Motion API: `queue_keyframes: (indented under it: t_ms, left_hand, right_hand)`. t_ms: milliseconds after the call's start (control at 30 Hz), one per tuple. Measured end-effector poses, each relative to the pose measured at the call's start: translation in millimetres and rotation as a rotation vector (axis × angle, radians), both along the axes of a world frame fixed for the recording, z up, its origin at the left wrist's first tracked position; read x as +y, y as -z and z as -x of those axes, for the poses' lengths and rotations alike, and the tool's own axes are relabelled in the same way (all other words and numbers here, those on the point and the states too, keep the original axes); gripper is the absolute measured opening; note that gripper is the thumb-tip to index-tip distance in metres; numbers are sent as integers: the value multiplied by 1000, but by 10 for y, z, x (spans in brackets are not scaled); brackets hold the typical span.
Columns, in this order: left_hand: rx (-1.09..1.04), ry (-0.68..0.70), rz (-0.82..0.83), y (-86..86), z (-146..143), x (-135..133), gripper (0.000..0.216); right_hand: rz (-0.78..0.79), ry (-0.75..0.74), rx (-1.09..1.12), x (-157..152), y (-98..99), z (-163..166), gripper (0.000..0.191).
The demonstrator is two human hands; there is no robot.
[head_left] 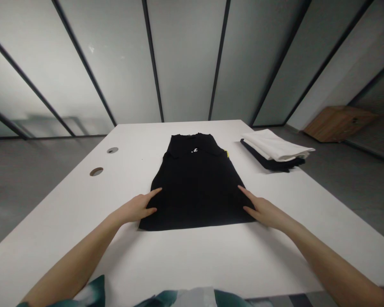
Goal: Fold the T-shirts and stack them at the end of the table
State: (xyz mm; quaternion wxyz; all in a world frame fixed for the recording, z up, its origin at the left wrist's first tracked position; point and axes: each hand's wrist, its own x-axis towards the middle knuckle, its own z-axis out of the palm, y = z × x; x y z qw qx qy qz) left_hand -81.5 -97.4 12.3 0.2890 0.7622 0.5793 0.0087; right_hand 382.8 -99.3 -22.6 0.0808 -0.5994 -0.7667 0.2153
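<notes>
A black T-shirt (196, 187) lies flat on the white table (192, 260), its neckline away from me and its hem nearest me. The sleeves look folded in over the body, and a small white print shows near the top. My left hand (141, 207) touches the left edge above the hem, thumb and index finger stretched apart. On the opposite edge rests my right hand (262, 210), also with thumb and index finger spread. The other fingers of both hands are partly hidden. A bit of yellow (227, 153) peeks out at the shirt's right side.
A stack of folded clothes, a white one (275, 145) over black ones (272, 165), sits at the table's right edge. Two round holes (96, 172) pierce the tabletop on the left. Frosted glass panels stand behind, with a wooden cabinet (336, 123) at far right.
</notes>
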Motion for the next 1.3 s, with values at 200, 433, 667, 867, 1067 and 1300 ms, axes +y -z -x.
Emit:
queue_keyframes:
  t_ms: [200, 433, 667, 867, 1067, 1300]
  left_hand:
    - [-83, 82, 50, -120, 63, 55, 33]
    - [-366, 272, 328, -525, 293, 38, 41]
    - [-1129, 404, 179, -919, 458, 356, 69]
    - [-1513, -273, -12, -896, -8, 1072, 52]
    - [-954, -780, -56, 17, -319, 1487, 44]
    - [-161, -508, -504, 516, -373, 1246, 53]
  right_hand:
    - [-86, 9, 35, -74, -171, -56, 38]
    - [127, -82, 107, -341, -829, -268, 46]
    - [-68, -51, 553, -249, -1490, -608, 57]
    - [-334, 203, 1290, 887, -1526, 28, 36]
    - [-6, 440, 829, 1674, -561, 250, 42]
    - [-225, 298, 56, 1519, 200, 257, 47]
